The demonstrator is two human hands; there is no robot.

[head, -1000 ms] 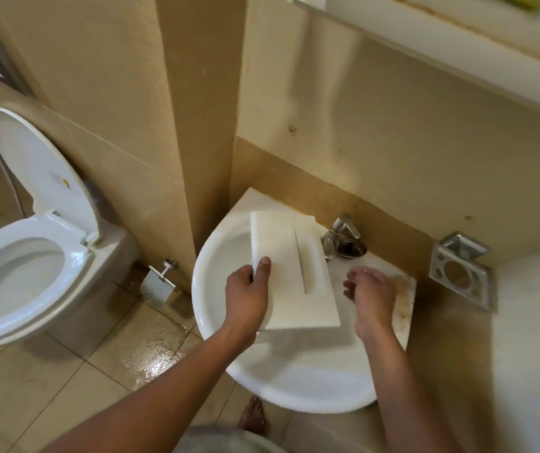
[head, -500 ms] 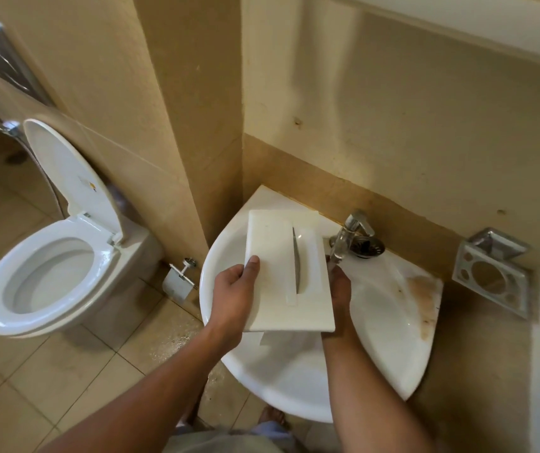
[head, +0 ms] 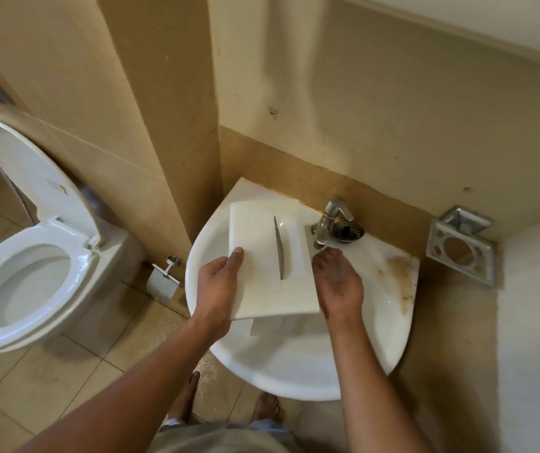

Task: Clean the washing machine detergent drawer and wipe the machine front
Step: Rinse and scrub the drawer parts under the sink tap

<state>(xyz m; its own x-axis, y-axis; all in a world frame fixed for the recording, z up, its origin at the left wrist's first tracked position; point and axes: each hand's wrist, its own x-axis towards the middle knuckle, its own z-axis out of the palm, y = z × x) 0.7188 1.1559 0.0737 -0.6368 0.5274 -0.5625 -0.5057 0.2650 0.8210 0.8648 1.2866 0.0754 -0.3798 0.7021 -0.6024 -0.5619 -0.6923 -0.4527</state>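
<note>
Detergent drawer point(head: 255, 243) in left hand point(head: 217, 289), right hand point(head: 340, 286)'s fingers point(head: 322, 259) just beside

- The left hand point(head: 217, 289) grips the white detergent drawer point(head: 262, 246) at its near left edge, thumb on top, and holds it flat above the sink point(head: 294, 371).
- The drawer's long slot runs away from the person.
- The right hand point(head: 337, 282) lies palm down over the basin just right of the drawer, with its fingers reaching under the spout of the chrome tap point(head: 327, 223).
- A brown stain point(head: 402, 276) marks the sink's right ledge.
- To the left stands a toilet point(head: 16, 289) with its lid up, and a paper holder point(head: 164, 279) is fixed low on the wall.
- A metal cup holder point(head: 461, 246) hangs on the wall to the right.
- Bare feet point(head: 268, 407) stand on the tiled floor point(head: 49, 387).
</note>
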